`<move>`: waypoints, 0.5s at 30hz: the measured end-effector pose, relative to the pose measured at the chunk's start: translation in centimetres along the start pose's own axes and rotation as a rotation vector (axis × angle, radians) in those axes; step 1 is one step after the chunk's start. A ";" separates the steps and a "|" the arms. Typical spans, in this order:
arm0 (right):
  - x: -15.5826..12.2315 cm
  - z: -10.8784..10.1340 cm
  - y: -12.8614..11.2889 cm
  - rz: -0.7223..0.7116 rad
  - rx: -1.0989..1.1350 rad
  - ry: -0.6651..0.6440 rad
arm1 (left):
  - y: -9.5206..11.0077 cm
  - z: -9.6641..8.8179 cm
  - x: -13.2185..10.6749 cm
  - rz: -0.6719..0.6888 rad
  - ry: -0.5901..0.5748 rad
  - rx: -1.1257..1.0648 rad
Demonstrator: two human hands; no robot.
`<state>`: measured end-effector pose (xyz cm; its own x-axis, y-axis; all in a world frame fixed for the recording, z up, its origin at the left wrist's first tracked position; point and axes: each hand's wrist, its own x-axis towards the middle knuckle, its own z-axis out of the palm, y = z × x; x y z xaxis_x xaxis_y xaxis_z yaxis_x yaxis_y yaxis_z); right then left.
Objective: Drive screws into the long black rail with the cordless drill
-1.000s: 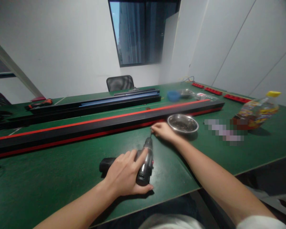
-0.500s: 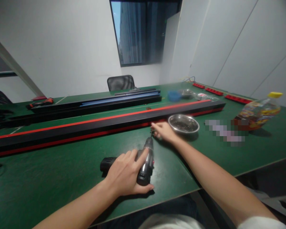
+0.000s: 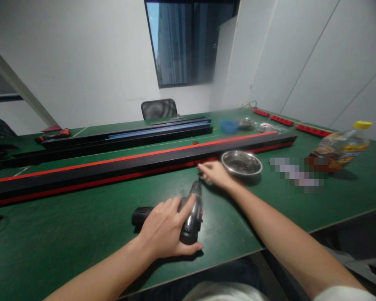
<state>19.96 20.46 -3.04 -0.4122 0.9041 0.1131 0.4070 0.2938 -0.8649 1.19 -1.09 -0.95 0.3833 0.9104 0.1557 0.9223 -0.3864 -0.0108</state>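
My left hand is wrapped round a black and grey cordless drill that lies on its side on the green table, its bit pointing away from me. My right hand reaches to the drill's tip, fingers pinched on something too small to make out. Just right of that hand sits a shallow steel bowl with small dark parts in it. A long black rail with red strips runs across the table just beyond both hands.
Further black and blue rails lie behind the first. A plastic bottle with a yellow cap lies at the right. A blue dish, a second steel bowl, red strips and an office chair are at the back.
My right hand has edged slightly up and toward the rail at the drill's tip. My left hand and the drill stay put.
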 end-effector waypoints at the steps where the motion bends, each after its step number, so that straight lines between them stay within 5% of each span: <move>1: 0.0 0.0 0.0 -0.006 -0.005 0.002 | 0.0 0.0 0.0 0.000 0.001 0.001; 15: -0.2 0.3 -0.4 -0.052 -0.061 0.054 | 0.0 0.1 0.0 -0.005 0.007 0.000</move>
<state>19.66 20.12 -2.88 -0.3900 0.9022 0.1843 0.4358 0.3572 -0.8261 1.19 -1.10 -1.07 0.3784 0.9112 0.1629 0.9241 -0.3820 -0.0099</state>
